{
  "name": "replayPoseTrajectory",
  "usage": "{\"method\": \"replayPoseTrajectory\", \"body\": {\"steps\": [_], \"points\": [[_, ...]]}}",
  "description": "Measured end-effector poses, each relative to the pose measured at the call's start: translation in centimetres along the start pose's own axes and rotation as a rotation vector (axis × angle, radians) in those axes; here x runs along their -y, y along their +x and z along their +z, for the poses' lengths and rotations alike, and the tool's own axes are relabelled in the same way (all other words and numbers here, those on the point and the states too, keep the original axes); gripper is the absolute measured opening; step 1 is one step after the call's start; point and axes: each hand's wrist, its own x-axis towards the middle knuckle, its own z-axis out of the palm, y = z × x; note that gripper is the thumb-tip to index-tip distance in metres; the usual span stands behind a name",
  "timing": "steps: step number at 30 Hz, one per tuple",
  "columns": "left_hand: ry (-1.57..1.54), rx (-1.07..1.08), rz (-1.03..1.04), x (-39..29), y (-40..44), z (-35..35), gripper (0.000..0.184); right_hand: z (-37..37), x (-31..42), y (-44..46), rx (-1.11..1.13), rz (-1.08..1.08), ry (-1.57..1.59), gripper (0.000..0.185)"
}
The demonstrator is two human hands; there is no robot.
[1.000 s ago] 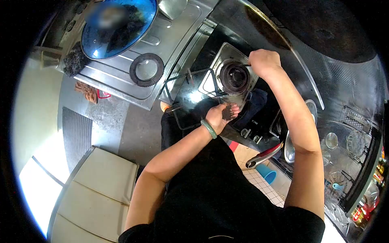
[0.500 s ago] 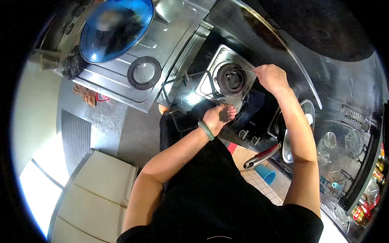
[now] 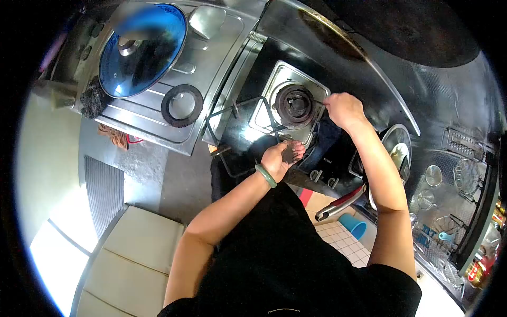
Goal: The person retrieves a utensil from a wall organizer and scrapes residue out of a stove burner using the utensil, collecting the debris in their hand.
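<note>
My left hand (image 3: 279, 159) is cupped palm up at the stove's front edge, a green bangle on its wrist. In its palm lies a patch of dark, gritty-looking stuff (image 3: 289, 153). Above the right side of the gas burner (image 3: 294, 105), my right hand (image 3: 344, 110) is closed on a thin, narrow tool (image 3: 319, 102); its tip reaches the burner ring, and its kind is unclear. The burner sits in a square metal drip tray (image 3: 264, 113). A black pan support (image 3: 211, 129) lies off the burner, left of my left hand.
A dark burner ring (image 3: 167, 105) lies on the steel drainboard (image 3: 211, 68), near a blue-looking glass lid (image 3: 142, 79) and a black scouring pad (image 3: 95, 99). At right are a red-and-steel pan handle (image 3: 340, 204) and a glass lid (image 3: 396, 140). Stove knobs (image 3: 332, 183) face me.
The view has shifted slightly. My right hand and its thin tool have come closer in over the burner. My left hand stays cupped with the dark stuff in it.
</note>
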Motion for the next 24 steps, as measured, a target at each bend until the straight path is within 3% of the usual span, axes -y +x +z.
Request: {"method": "replayPoseTrajectory", "body": {"steps": [5,10,24], "points": [[0.019,-0.027,0.012,-0.3,-0.3,0.8,0.033,-1.5,-0.2,-1.1,0.055,0.037,-0.05,0.022],[0.043,-0.005,-0.028,0.2,0.2,0.9,0.034,-1.3,1.7,0.0,-0.181,-0.058,-0.006,0.023],[0.009,-0.024,-0.024,0.3,0.4,0.8,0.031,-0.6,4.5,-0.4,-0.16,-0.022,-0.068,0.025]]}}
